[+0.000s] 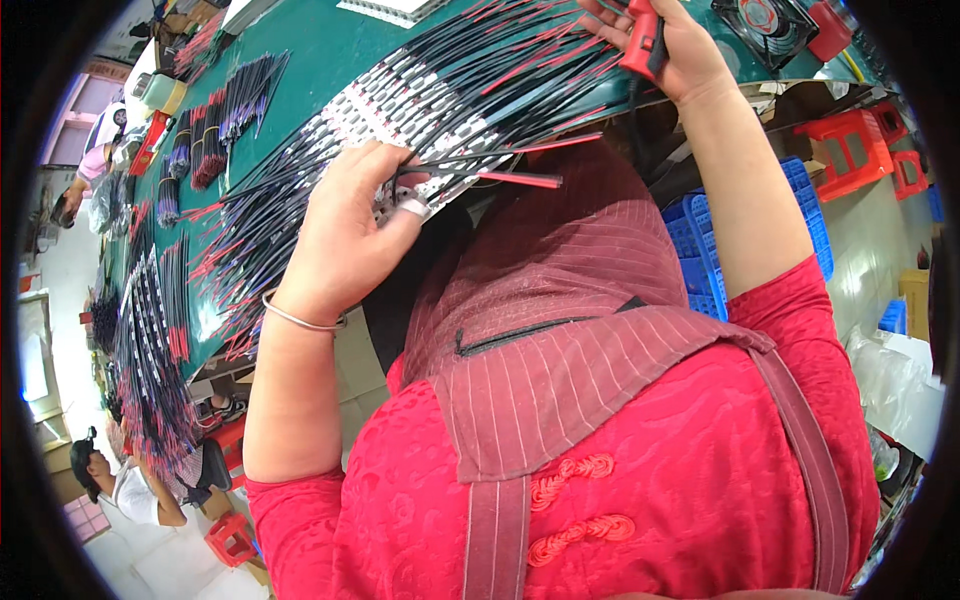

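Rows of small white connectors [385,105] lie across the green table [315,55], with black, red-tipped wires [262,205] fanning out on both sides. Over the near end of these rows, my left hand [345,225] has its fingers curled round a white connector [385,203] with black wires, partly hidden under the fingers. A light band wraps one fingertip. Above the far right wire ends, my right hand [690,60] is closed on a red and black handled tool [643,45]. The tool's working tip is not visible.
Tied wire bundles [208,140] and more wired strips [150,350] lie along the table's left side. A small fan [765,25] stands at the upper right. Blue crates [700,245] and red stools [850,150] are below right. Other people [130,490] sit at left.
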Demonstrator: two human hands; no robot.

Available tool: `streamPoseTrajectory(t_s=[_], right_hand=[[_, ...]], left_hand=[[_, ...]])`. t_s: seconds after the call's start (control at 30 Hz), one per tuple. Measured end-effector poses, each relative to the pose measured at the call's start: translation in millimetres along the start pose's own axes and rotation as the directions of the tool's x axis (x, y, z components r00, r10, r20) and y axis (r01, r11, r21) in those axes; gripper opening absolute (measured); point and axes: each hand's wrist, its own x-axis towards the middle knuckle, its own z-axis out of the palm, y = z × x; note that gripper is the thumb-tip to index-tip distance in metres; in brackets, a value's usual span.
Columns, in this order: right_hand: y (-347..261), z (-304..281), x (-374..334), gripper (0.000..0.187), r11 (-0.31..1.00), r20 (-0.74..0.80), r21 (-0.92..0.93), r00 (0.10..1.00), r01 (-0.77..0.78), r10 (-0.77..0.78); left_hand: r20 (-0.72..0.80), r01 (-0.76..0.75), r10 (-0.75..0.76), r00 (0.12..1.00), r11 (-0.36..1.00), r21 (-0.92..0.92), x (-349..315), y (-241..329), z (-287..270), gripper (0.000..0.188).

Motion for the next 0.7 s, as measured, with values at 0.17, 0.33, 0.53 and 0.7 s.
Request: streamPoseTrajectory(t_s=[0.17, 0.33, 0.53, 0.7], right_hand=[[1, -2, 3, 0.053, 1.000, 0.009, 0.004, 1.000, -0.009, 0.009], [3, -1, 3, 0.052, 1.000, 0.019, -0.011, 1.000, 0.003, -0.003], [2, -2, 3, 0.053, 1.000, 0.037, 0.009, 0.999, 0.001, -0.001], [1, 1, 1, 0.054, 1.000, 0.031, -0.008, 1.000, -0.003, 0.003]], left_hand=[[-0.006, -0.054, 0.057, 0.998, 0.977, 0.208, 2, 8, 7, 0.035], [-0.060, -0.066, 0.079, 0.995, 0.981, 0.185, 4, 16, 12, 0.031], [-0.121, -0.026, 0.036, 0.992, 0.997, 0.078, -1, 11, 16, 0.035], [-0.008, 0.220, -0.320, 0.947, 0.669, -0.710, -18, 5, -8, 0.024]])
